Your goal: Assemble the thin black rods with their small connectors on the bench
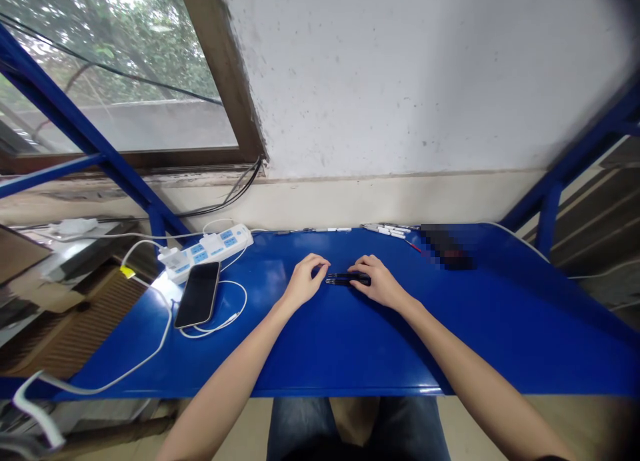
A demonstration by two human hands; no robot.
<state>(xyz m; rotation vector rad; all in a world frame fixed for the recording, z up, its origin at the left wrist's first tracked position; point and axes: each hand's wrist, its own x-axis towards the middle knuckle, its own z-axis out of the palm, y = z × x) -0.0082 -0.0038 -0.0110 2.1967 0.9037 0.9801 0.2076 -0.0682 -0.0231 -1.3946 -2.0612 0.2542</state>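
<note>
Two or so slim black pens lie side by side on the blue table, their pale tips pointing left. Over their right ends is my right hand, its fingers closed around them and hiding those ends. My left hand is just left of the tips, with thumb and forefinger brought together in a pinch. Whatever is between those fingertips, if anything, is too small to make out.
Along the back edge of the blue table lie several pens and a blurred dark item. On the left are a phone, a white power strip and looping white cables. Blue metal posts flank the table.
</note>
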